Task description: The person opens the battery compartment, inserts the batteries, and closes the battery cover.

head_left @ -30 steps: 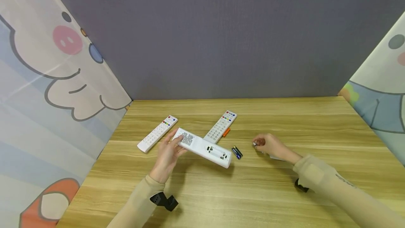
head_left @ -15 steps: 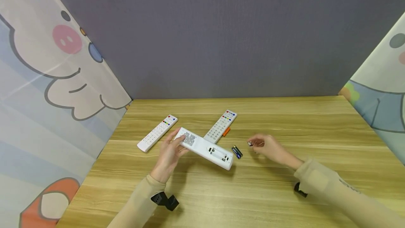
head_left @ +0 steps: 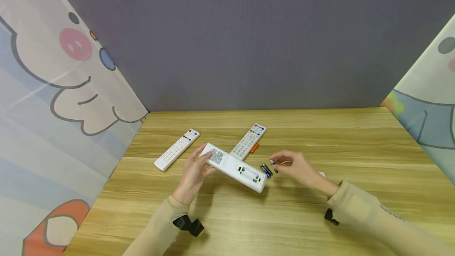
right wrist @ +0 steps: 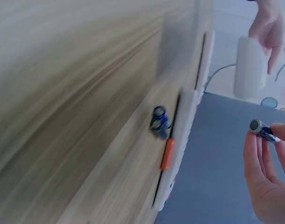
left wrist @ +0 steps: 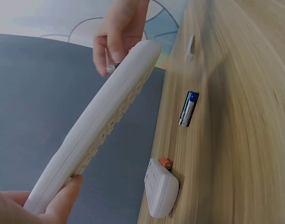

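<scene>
My left hand [head_left: 193, 175] grips a white remote control [head_left: 231, 168] by one end, thumb on the label of its back. That back faces up, and an uncovered battery compartment [head_left: 250, 174] shows near the far end, with no battery in it. Between thumb and fingertips my right hand [head_left: 296, 168] pinches a battery [right wrist: 264, 130], just right of the remote's compartment end. Below it on the table lie two dark blue batteries [head_left: 266, 170] side by side. In the left wrist view the remote's edge [left wrist: 98, 112] partly overlaps the right hand's fingers.
A second white remote [head_left: 248, 142] lies behind the held one, with an orange battery [head_left: 254, 147] against its right side. Another remote [head_left: 177, 149] lies at the left. A small white piece [left wrist: 190, 47] rests on the table near my right wrist. A grey panel [head_left: 263, 42] stands behind.
My right hand has moved left with the battery, toward the held remote. The left hand and its remote have shifted slightly right. The white piece by the right wrist shows again.
</scene>
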`<state>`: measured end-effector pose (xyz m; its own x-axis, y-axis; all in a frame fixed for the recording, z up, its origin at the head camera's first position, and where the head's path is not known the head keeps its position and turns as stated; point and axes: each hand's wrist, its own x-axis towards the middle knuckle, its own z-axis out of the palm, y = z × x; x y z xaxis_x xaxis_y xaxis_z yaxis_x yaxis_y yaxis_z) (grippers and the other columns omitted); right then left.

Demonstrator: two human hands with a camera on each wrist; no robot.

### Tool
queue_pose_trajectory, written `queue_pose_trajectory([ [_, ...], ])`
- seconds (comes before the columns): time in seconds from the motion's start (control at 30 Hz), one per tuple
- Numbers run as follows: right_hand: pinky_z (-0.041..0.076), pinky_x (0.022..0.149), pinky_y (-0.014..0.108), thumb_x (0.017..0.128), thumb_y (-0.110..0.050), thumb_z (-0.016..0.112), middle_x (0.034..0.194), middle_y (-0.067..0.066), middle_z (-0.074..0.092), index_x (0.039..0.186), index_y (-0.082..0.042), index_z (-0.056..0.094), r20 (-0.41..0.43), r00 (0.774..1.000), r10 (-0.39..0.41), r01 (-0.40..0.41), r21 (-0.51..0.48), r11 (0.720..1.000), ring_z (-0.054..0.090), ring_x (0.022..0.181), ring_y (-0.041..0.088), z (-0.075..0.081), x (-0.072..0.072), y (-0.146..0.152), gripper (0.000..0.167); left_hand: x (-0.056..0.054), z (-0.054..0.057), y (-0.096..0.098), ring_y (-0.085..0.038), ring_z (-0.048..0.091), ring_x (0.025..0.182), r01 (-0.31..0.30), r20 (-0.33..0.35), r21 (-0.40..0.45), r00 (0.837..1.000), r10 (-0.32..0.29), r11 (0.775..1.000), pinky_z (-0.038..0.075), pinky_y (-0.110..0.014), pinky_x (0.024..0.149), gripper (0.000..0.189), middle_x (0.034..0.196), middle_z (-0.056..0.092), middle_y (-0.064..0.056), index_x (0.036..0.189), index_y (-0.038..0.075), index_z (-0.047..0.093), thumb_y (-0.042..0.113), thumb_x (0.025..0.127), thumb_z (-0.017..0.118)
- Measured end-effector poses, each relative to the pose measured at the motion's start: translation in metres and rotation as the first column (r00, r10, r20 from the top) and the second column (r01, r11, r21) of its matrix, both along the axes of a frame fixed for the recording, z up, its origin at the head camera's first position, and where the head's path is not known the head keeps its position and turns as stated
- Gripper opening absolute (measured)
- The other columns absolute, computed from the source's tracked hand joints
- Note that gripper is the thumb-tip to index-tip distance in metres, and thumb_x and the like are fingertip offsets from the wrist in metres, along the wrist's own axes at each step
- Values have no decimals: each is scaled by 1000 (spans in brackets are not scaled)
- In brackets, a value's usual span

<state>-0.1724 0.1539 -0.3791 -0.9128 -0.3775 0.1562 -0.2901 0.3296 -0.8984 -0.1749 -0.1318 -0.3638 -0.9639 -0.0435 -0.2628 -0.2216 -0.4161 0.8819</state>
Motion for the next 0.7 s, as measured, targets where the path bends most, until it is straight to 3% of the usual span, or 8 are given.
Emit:
queue_pose_trajectory([
  [0.37, 54, 71, 23, 77, -5, 66, 95, 16, 61, 101, 7, 59, 78, 997, 4, 1, -66, 998, 58, 84, 16, 12, 9, -14, 28, 0, 1, 6, -14, 62, 65, 13, 7, -19, 1000, -13, 1000, 55, -24, 58, 44, 90, 57, -8, 129, 1, 39, -4, 86, 47],
  [0.7, 53, 73, 23, 76, -7, 67, 94, 14, 62, 100, 5, 60, 88, 996, 21, -13, -87, 996, 58, 85, 17, 14, 10, -25, 27, 0, 2, 12, -16, 63, 68, 23, 7, -8, 1000, -23, 1000, 56, -27, 62, 44, 94, 57, -11, 129, 2, 40, -3, 86, 48],
])
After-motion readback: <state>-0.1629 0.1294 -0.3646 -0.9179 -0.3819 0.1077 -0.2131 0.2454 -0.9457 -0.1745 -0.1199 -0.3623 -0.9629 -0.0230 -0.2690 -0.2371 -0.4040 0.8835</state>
